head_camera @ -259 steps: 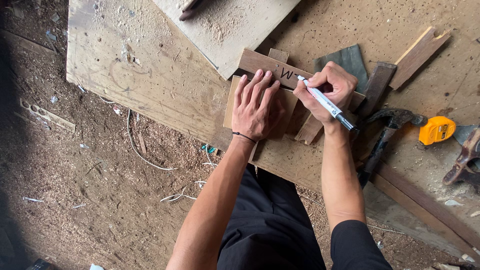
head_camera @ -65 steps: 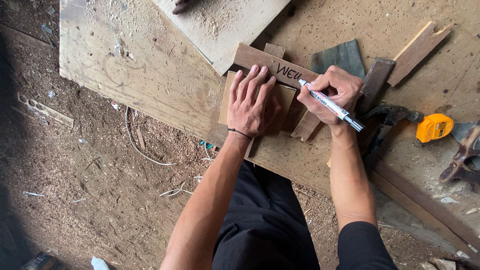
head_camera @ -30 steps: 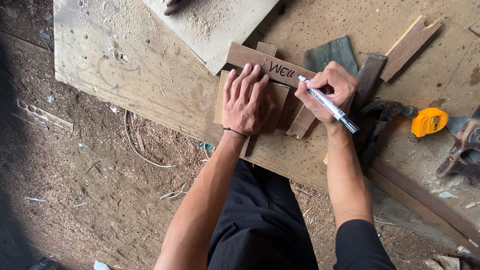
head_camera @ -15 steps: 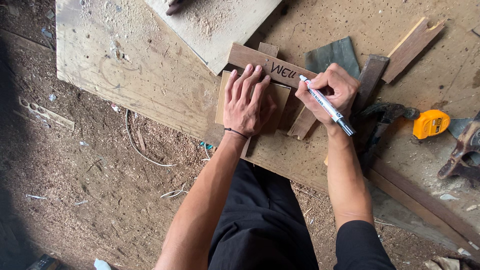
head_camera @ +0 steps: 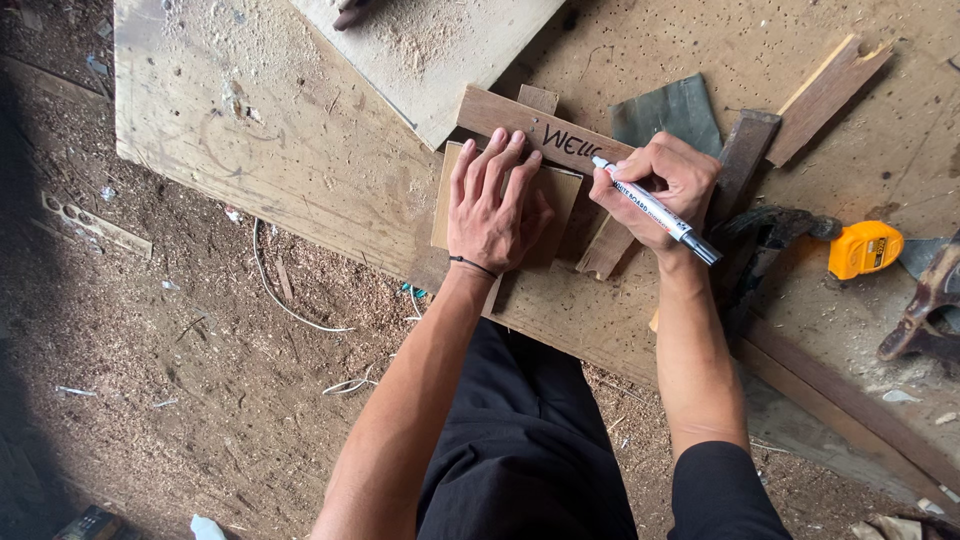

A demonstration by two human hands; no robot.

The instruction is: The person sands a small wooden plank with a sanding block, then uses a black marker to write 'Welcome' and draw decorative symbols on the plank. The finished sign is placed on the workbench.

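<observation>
Marker [head_camera: 652, 209], white with a black cap end, sits gripped in the right hand [head_camera: 665, 180], its tip touching the dark wooden strip [head_camera: 530, 125] just past some black letters. The strip lies on the dusty tabletop [head_camera: 300, 150]. The left hand [head_camera: 492, 205] lies flat with fingers spread, pressing a lighter wood piece [head_camera: 445, 190] just below the strip, maybe overlapping it. Both forearms reach straight up from the body.
</observation>
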